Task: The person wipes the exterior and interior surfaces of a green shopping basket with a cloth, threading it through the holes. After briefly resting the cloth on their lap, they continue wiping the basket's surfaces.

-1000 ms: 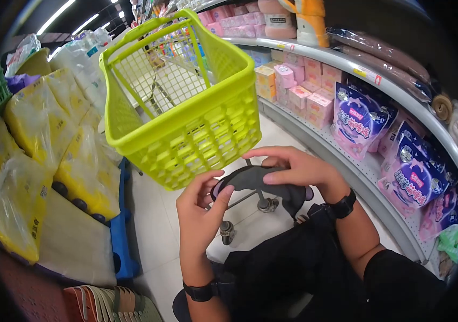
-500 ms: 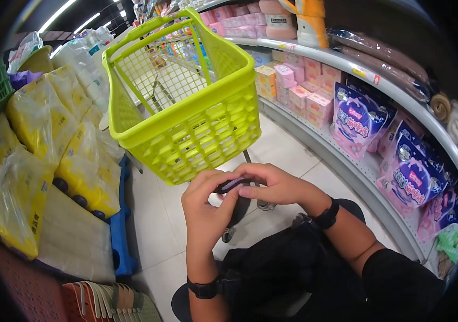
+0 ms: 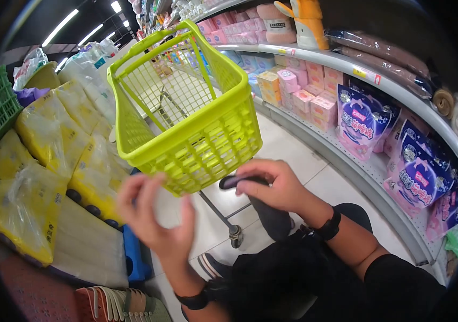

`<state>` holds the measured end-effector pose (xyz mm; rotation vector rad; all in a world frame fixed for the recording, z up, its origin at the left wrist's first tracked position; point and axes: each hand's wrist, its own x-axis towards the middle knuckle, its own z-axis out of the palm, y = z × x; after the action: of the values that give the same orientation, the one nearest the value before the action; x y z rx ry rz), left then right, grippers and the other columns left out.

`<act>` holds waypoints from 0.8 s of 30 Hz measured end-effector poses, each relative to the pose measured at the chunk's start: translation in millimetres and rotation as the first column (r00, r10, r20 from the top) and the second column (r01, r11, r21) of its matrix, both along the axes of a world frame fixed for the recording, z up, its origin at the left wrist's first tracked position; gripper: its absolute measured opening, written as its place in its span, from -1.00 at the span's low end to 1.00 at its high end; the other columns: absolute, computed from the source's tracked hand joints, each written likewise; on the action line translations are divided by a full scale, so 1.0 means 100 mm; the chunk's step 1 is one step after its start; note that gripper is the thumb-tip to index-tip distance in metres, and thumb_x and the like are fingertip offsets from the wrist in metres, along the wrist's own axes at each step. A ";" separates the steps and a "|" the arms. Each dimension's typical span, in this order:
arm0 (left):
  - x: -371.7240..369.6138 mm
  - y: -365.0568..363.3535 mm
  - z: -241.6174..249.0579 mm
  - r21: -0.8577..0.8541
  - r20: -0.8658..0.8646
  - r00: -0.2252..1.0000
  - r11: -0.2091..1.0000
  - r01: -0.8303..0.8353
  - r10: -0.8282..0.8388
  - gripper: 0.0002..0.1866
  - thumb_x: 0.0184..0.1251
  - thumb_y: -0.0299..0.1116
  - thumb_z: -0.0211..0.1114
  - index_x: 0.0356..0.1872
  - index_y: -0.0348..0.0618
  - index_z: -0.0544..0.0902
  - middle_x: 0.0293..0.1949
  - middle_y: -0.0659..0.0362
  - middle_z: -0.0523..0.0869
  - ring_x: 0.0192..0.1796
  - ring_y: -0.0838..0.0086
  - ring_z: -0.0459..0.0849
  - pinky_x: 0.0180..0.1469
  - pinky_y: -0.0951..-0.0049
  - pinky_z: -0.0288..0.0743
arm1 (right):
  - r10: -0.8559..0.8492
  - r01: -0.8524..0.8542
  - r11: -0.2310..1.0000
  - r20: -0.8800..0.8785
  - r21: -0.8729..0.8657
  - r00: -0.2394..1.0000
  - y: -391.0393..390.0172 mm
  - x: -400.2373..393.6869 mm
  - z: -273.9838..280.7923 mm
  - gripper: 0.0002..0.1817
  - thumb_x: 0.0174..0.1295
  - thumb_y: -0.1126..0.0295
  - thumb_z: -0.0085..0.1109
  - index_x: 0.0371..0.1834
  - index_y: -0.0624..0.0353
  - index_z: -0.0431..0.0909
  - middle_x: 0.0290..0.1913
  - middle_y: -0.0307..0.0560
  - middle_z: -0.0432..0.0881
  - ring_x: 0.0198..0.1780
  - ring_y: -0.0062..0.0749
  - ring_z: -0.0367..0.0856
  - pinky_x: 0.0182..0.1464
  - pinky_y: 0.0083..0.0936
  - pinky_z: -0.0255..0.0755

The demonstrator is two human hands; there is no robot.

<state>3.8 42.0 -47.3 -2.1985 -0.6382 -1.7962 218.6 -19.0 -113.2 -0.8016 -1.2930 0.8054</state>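
My right hand is closed on a dark sock-like item. Its black-edged opening points left past my thumb and shows a greyish-purple inside. A dark grey length hangs below my fingers, and part of the item is hidden in my grip. To the left, my left hand is held up with fingers spread and curved, smeared by motion, with nothing in it. Just beyond both hands stands a lime-green shopping cart, its lattice basket overlapped by my left fingertips in this view.
Shelving on the right holds purple-and-blue bags, pink boxes and an orange plush-like item. Yellow plastic-wrapped packs are stacked on the left beside a blue base. A cart wheel rests on the tiled floor.
My left hand has let go of the dark sock-like item and moved left, its fingers opening. My right hand keeps hold of it, and more of its hanging length shows.
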 end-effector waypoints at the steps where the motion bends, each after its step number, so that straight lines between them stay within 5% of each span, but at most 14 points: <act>1: -0.03 0.03 0.12 0.004 -0.009 1.000 1.000 -0.008 0.008 -0.58 0.07 -0.48 0.53 0.03 -0.19 0.73 0.12 -0.01 0.66 0.14 0.07 0.62 0.24 0.12 0.47 | -0.046 0.049 0.997 -0.047 0.060 0.998 0.05 0.00 -0.01 -0.79 0.40 0.56 0.29 0.05 0.37 0.62 -0.03 0.00 0.75 -0.03 -0.41 0.74 0.11 -0.45 0.60; 3: -0.01 0.13 0.46 0.223 -0.048 0.940 0.921 -0.320 0.339 -0.64 0.18 -0.41 0.52 0.02 -0.20 0.73 0.09 -0.01 0.69 0.22 0.09 0.61 0.31 0.04 0.42 | -0.123 0.135 0.987 -0.146 0.082 0.982 0.11 -0.01 0.01 -0.78 0.44 0.48 0.27 0.07 0.33 0.59 -0.07 -0.05 0.77 -0.07 -0.50 0.73 0.09 -0.51 0.57; 4: -0.07 0.25 0.51 0.234 -0.052 0.938 0.917 -0.323 0.343 -0.64 0.18 -0.41 0.52 0.02 -0.20 0.73 0.09 -0.01 0.69 0.22 0.09 0.61 0.31 0.04 0.42 | -0.163 0.186 0.977 -0.198 0.101 0.966 0.13 -0.02 0.00 -0.79 0.46 0.52 0.23 0.09 0.33 0.54 -0.06 -0.03 0.75 -0.08 -0.47 0.71 0.09 -0.50 0.56; 6: -0.13 0.47 0.56 0.047 -0.321 0.935 0.988 -0.146 0.154 -0.69 0.30 -0.35 0.48 0.02 -0.22 0.73 0.06 -0.01 0.72 0.29 0.08 0.59 0.33 0.09 0.42 | -0.191 0.210 0.974 -0.198 0.083 0.962 0.11 0.01 0.00 -0.80 0.47 0.51 0.22 0.08 0.32 0.52 -0.07 -0.03 0.75 -0.10 -0.51 0.70 0.07 -0.53 0.54; 12: 0.00 0.39 0.48 -0.051 -0.231 0.962 0.986 -0.159 0.143 -0.79 0.35 -0.35 0.45 -0.14 -0.26 0.69 -0.13 0.02 0.70 0.05 0.08 0.60 0.33 0.21 0.42 | -0.302 0.303 0.953 -0.110 -0.005 0.947 0.03 0.07 0.05 -0.81 0.47 0.48 0.22 0.05 0.27 0.49 -0.20 -0.10 0.77 -0.19 -0.61 0.67 -0.08 -0.59 0.51; 14: 0.05 0.33 0.47 -0.045 -0.216 0.967 0.988 -0.145 0.132 -0.79 0.35 -0.35 0.46 -0.17 -0.26 0.67 -0.17 0.02 0.69 0.00 0.09 0.60 0.36 0.17 0.40 | -0.368 0.381 0.919 -0.129 0.102 0.921 0.07 0.04 0.01 -0.73 0.40 0.40 0.31 0.07 0.24 0.54 -0.30 -0.05 0.82 -0.30 -0.58 0.74 -0.24 -0.55 0.53; 18: 0.08 0.14 0.58 0.064 -0.271 0.946 0.984 -0.168 0.179 -0.80 0.32 -0.35 0.46 -0.20 -0.24 0.67 -0.25 0.10 0.67 -0.07 0.17 0.61 0.51 0.00 0.21 | -0.568 0.555 0.821 0.085 0.135 0.819 -0.05 0.02 0.14 -0.71 0.29 0.37 0.39 0.00 0.12 0.55 -0.40 0.01 0.77 -0.43 -0.22 0.77 -0.33 -0.44 0.54; 20: 0.10 -0.03 0.74 0.004 -0.404 0.902 0.987 -0.163 0.150 -0.80 0.31 -0.31 0.46 -0.26 -0.23 0.69 -0.32 0.13 0.67 -0.14 0.21 0.62 0.53 -0.02 0.17 | -0.633 0.611 0.759 0.036 0.225 0.774 0.00 0.01 0.12 -0.71 0.25 0.36 0.41 -0.03 0.09 0.54 -0.45 -0.02 0.74 -0.44 -0.10 0.76 -0.37 -0.37 0.56; 22: 0.20 -0.15 0.98 -0.017 -0.453 0.886 0.993 -0.118 0.098 -0.74 0.43 -0.24 0.38 -0.32 -0.27 0.69 -0.36 0.11 0.68 -0.20 0.30 0.65 0.41 0.15 0.35 | -0.696 0.657 0.689 0.025 0.306 0.718 -0.04 0.03 0.17 -0.71 0.24 0.37 0.42 -0.04 0.08 0.55 -0.45 -0.04 0.74 -0.43 -0.11 0.77 -0.40 -0.34 0.56; 24: 0.42 -0.22 1.27 -0.607 -0.437 0.890 0.773 -0.184 -0.132 -0.65 0.56 -0.18 0.24 -0.28 -0.32 0.72 -0.34 0.05 0.71 -0.20 0.41 0.67 0.14 0.34 0.52 | -0.749 0.697 0.627 0.024 0.348 0.662 -0.04 0.02 0.17 -0.71 0.23 0.37 0.42 -0.04 0.07 0.55 -0.45 -0.04 0.73 -0.43 -0.12 0.77 -0.42 -0.34 0.57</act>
<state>46.2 20.5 79.3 -2.8760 -1.2935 -1.0266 221.0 -22.5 -96.2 -1.0415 -1.0523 -0.1368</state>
